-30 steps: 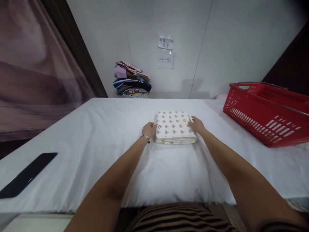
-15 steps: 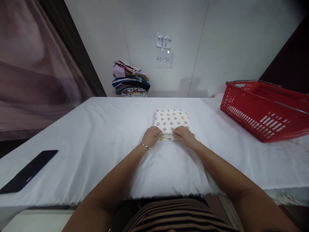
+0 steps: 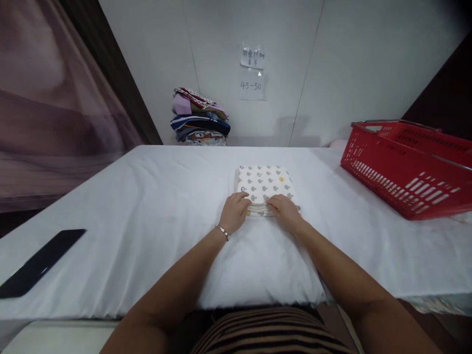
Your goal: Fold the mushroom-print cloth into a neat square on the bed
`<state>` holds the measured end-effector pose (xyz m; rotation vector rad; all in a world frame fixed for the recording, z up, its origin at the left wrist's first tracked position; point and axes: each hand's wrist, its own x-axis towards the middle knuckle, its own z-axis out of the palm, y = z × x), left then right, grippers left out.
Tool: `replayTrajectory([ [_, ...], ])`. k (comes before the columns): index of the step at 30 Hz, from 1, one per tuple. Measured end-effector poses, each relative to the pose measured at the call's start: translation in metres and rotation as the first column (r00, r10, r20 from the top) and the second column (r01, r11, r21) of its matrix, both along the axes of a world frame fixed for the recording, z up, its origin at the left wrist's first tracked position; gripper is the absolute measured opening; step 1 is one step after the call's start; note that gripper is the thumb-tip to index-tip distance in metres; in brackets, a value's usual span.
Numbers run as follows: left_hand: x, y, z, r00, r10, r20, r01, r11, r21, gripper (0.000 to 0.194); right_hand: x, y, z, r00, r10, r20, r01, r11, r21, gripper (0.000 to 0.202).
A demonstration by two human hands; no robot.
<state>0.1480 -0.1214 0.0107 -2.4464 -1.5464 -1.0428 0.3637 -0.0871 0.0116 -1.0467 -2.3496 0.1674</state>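
Observation:
A folded white cloth (image 3: 266,183) with grey, yellow and purple prints lies flat on the white-covered table (image 3: 165,206). Its layered near edge faces me. At the near left corner, my left hand (image 3: 235,210) pinches the folded layers, fingers on top and thumb at the edge; a bracelet circles that wrist. My right hand (image 3: 284,210) grips the same near edge further right, its fingers closed over the layers. A small gap between the hands shows the stacked folds.
A red plastic basket (image 3: 409,169) with metal handles stands at the right. Several folded fabrics (image 3: 201,118) are piled beyond the back edge, against the wall. A flat black object (image 3: 42,263) lies at the left. Paper signs (image 3: 252,84) hang on the wall.
The view has shifted slightly. Both hands still hold the near edge of the cloth; my left hand's fingers have moved a little at the corner.

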Motion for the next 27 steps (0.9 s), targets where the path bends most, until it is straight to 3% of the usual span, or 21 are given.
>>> replayTrajectory([
  [9,0.022,0.002,0.009,0.971,-0.055,-0.234,0.052,0.998,-0.019,0.020,0.001,-0.001,-0.004,0.998,-0.040,-0.048,0.039,0.999,-0.005,0.019],
  [18,0.037,0.014,0.007,0.963,-0.057,-0.265,0.052,0.998,-0.029,0.021,0.002,-0.001,-0.004,0.999,-0.047,-0.024,0.047,0.999,0.005,0.021],
  [27,0.033,0.004,-0.001,0.977,-0.083,-0.197,0.087,0.996,0.013,0.022,0.002,-0.003,-0.006,0.999,0.016,-0.039,-0.015,0.999,0.037,0.022],
])
